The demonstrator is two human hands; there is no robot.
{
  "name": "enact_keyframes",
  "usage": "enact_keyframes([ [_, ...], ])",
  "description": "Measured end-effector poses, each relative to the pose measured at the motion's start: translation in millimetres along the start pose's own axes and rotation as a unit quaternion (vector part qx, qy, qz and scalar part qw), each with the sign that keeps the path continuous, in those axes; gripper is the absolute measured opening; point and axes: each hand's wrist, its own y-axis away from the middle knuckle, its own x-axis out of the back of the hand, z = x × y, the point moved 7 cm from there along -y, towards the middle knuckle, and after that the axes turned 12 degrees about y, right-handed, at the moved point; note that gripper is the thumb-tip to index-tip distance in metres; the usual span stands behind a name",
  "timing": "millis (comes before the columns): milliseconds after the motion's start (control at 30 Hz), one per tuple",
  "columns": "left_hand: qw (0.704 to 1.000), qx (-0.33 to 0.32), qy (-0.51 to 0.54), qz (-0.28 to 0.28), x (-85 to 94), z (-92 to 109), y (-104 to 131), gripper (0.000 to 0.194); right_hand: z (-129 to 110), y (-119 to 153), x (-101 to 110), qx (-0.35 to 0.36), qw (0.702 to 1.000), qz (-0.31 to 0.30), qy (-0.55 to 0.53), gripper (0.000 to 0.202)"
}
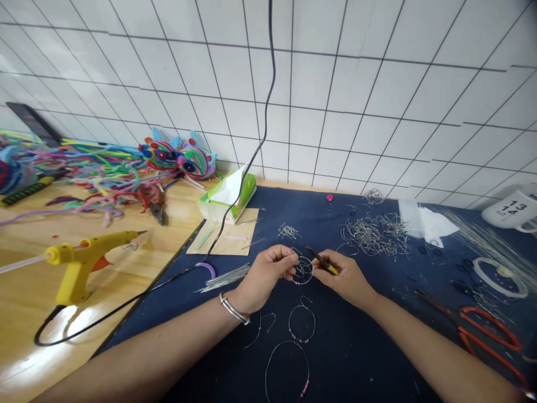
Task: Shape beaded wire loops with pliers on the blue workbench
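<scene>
My left hand (271, 271) pinches a small wire ring (297, 282) with a few pink beads and thinner wire across its middle. In my right hand (348, 280) are pliers (329, 265) with a yellow grip, their dark tip pointing up and left. The fingertips of that hand also meet the ring's right edge. Just below lies a beaded wire hoop (314, 323) with a hooked end. A larger beaded hoop (267, 372) is nearest me, and an open curved wire (259, 336) lies to its upper left. The pliers' jaws are too small to make out clearly.
Straight wires (229, 278) lie left of my hands, and a heap of bent wire (373, 234) is beyond the right one. Orange-handled scissors (489, 324) rest at right. A yellow glue gun (79, 263) trails its cord across the table past a tissue box (247, 196).
</scene>
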Motion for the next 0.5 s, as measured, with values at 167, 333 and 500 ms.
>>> enact_keyframes([
  [167, 1.000, -0.018, -0.015, 0.009, 1.4, 2, 1, 0.018, -8, 3, 1, 0.038, 0.997, 0.029, 0.054, 0.013],
  [333, 0.999, -0.026, -0.044, -0.006, -1.1, 5, 3, 0.020, -16, 6, 0, 0.075, 0.993, 0.028, 0.085, 0.013],
  [500, 0.995, -0.048, -0.086, -0.011, 0.2, 10, 3, 0.020, -18, 8, -1, 0.088, 0.992, 0.025, 0.089, 0.016],
])
